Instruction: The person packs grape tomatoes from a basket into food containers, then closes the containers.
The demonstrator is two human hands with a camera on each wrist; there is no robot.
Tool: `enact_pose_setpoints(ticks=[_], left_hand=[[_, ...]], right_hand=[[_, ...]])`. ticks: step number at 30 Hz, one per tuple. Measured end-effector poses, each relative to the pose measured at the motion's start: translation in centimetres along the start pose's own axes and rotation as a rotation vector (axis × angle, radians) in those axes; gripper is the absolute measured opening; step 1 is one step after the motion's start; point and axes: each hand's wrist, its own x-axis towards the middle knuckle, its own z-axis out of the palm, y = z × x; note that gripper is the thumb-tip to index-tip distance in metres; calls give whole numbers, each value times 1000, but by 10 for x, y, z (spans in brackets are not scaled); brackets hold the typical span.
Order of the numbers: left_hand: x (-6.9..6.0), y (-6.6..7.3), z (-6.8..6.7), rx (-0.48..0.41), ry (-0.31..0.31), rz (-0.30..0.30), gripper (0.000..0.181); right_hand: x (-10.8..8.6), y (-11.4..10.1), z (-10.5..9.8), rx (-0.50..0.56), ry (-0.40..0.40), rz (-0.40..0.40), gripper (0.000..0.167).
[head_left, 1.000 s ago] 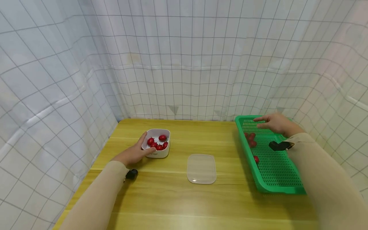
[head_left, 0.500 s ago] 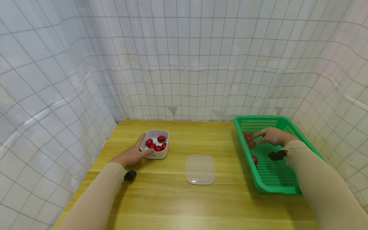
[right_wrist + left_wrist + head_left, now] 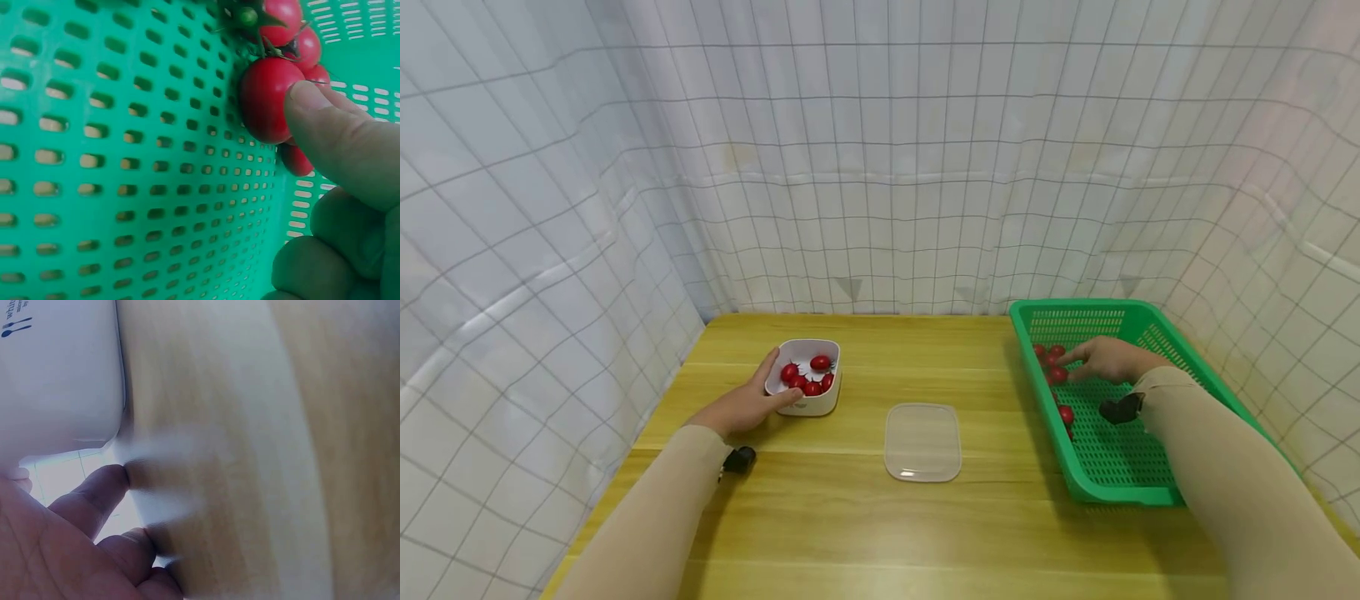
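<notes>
Left hand (image 3: 748, 406): spread wide around a corner of the box (image 3: 817, 406), thumb on the near rim, forefinger along the left side. From the wrist, the other fingers are slightly bent and low by the bench (image 3: 925, 533); can't tell if they touch it.
Box: white, lidless, upright on the left half of the bench, with a few red tomatoes (image 3: 820, 363) sitting inside.
Right hand (image 3: 1108, 360): down in the basket (image 3: 1123, 467), thumb right against a tomato (image 3: 265, 103), lower fingers curled in. Forefinger tip is hidden, so I honestly can't tell if that's a proper pinch.
Tomato: near the basket's left wall, other reds bunched just beside it.
Basket: green, full of slots, on the right side of the bench; more tomatoes lie along its left wall, closer to the person.
Lid (image 3: 922, 442): see-through, flat on the bench between box and basket, touching neither.
</notes>
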Motion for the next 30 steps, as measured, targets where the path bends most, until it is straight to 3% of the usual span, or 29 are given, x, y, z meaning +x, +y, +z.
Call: enact_pose_setpoints(ticks=[11,30], left_hand=[[-1,1,-1,2,8,3,107],[-3,1,0,-3,0,-12,108]], right_hand=[[4,-1,6,4,11,17,46],[6,-1,11,-46,-43,64,57]])
